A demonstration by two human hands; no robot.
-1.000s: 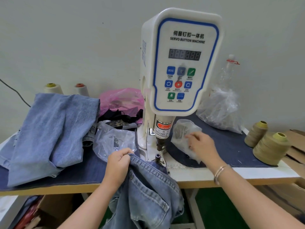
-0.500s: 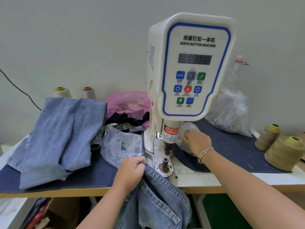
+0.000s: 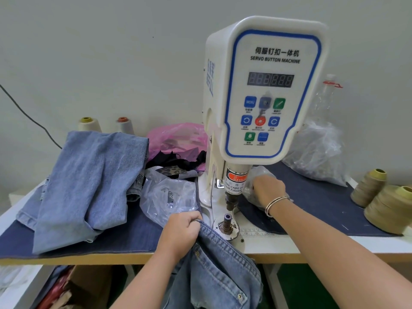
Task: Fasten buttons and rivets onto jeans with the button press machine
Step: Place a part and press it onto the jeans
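A white servo button machine (image 3: 263,92) stands at the table's middle, its press head (image 3: 231,197) above a lower die (image 3: 227,224). My left hand (image 3: 180,233) grips the waistband of blue jeans (image 3: 218,273) that hang over the front edge, just left of the die. My right hand (image 3: 267,190) reaches into a small clear plastic bag (image 3: 256,175) behind the press head; its fingertips are hidden by the machine and the bag.
A folded pile of light jeans (image 3: 89,186) lies at left, with a clear bag (image 3: 169,197) and a pink bag (image 3: 178,139) beside it. A larger clear bag (image 3: 316,152) and thread cones (image 3: 390,208) sit at right. Dark denim cloth (image 3: 323,208) covers the table.
My right hand has moved left, from on top of the small bag to behind the press head. My left hand stays gripping the jeans by the die.
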